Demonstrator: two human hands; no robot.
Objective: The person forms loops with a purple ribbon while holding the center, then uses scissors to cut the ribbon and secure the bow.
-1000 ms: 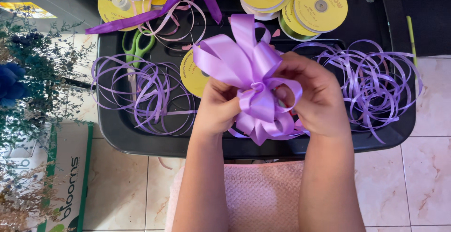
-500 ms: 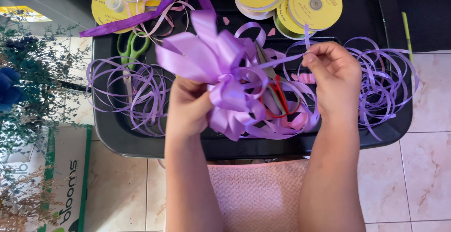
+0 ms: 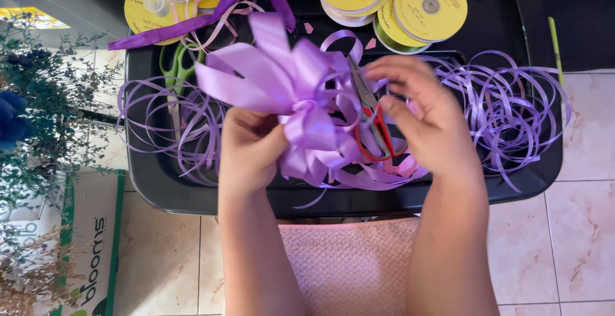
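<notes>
Left hand (image 3: 250, 153) clamps the lilac ribbon bow (image 3: 288, 92) at its centre knot. Right hand (image 3: 429, 121) closes round red-handled scissors (image 3: 375, 130) just beside it. Step: trimming; blades need aligning on ribbon.

- My right hand (image 3: 426, 127) has let go of the lilac ribbon bow (image 3: 291, 92) and now reaches onto the red-handled scissors (image 3: 375, 133).
- My left hand (image 3: 250, 149) alone grips the bow, shifted further left.

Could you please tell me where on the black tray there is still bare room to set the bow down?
Bare black tray shows along its near-left rim and at the far right, beside the yellow spools. The middle is crowded: thin ribbon curls, red scissors, green scissors.
</notes>
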